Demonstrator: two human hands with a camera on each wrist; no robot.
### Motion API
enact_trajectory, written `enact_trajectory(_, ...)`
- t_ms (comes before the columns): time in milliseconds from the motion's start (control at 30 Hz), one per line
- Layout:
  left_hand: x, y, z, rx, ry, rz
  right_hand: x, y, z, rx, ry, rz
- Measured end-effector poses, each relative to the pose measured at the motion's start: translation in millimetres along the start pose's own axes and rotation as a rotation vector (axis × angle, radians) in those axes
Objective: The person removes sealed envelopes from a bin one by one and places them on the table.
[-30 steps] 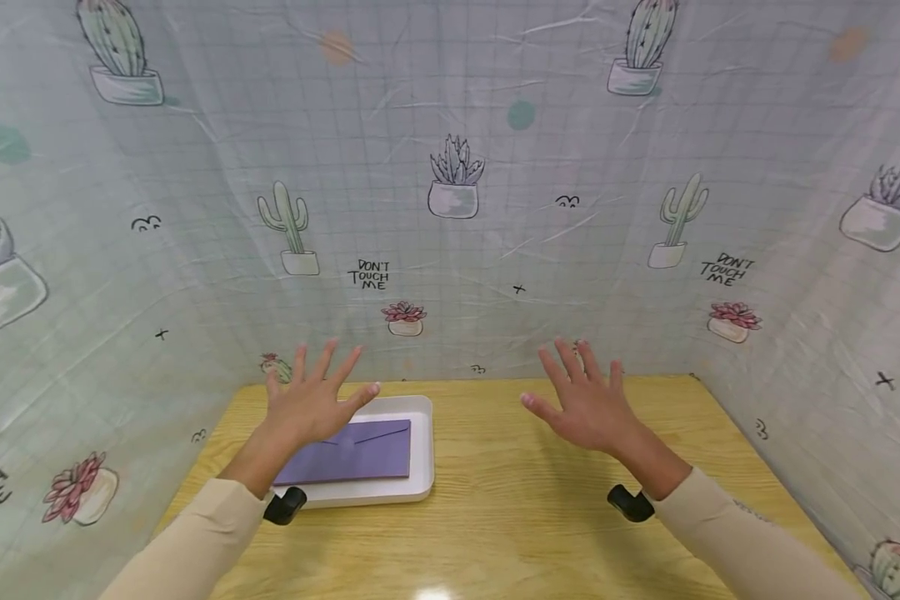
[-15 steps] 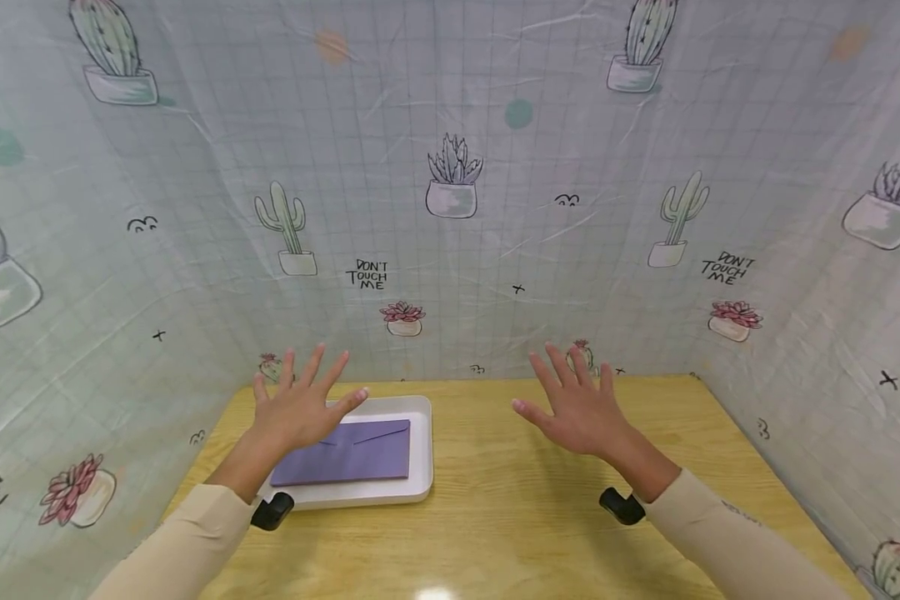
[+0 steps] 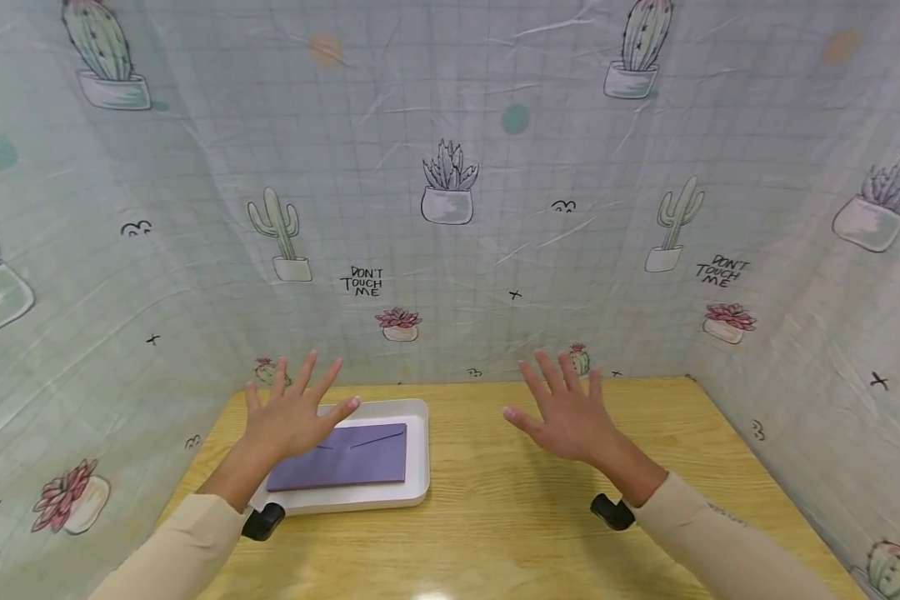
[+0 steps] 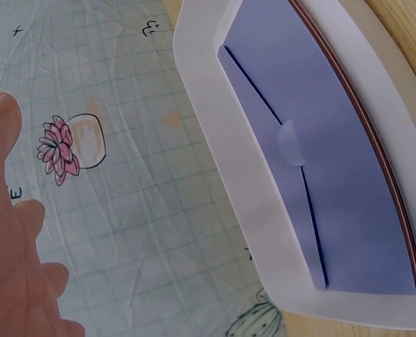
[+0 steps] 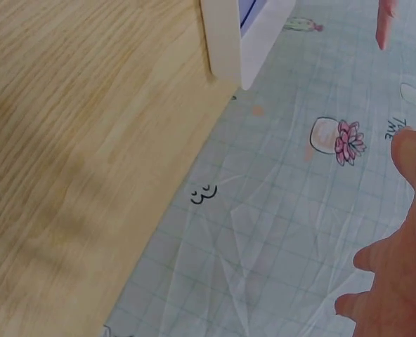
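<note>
The left hand (image 3: pixel 288 423), fingers spread wide and gripping nothing, hangs over the left part of the white tray (image 3: pixel 417 454); the right hand (image 3: pixel 573 425), equally spread and holding nothing, hangs right of the tray. Since a second ago the left has drifted leftward, baring more purple envelope (image 3: pixel 360 462). That lies flap up inside the tray, perhaps atop others; its layered edge is hard to count. A cactus-print sheet (image 3: pixel 480 275) rises behind the tray.

Pale grid-printed sheeting (image 3: pixel 450 258), perhaps plastic, fills the upper frame and both sides, bearing potted cacti (image 3: pixel 280 229) and "DON'T TOUCH ME" lettering (image 3: pixel 366 282). A wood-grain counter (image 3: pixel 480 517) spans the lower centre, with glare (image 3: pixel 431 596) at the bottom edge.
</note>
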State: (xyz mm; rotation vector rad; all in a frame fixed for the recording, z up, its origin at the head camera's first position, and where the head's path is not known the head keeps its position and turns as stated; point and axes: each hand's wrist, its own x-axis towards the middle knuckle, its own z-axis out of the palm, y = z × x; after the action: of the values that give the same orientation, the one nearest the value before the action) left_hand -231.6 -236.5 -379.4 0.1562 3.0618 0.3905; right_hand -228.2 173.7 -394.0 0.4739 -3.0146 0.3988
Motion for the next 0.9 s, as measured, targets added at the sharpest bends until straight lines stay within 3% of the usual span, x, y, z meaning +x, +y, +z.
enact_trajectory(300, 3.4, -12.4, 2.6, 0.018, 0.023, 0.015, 3.3, -8, 4, 0.008, 0.0, 0.0)
enact_trajectory(900, -4.2, -32.0, 15.2, 0.004, 0.038, 0.034, 8.9, -20, 17, 0.004, -0.025, -0.016)
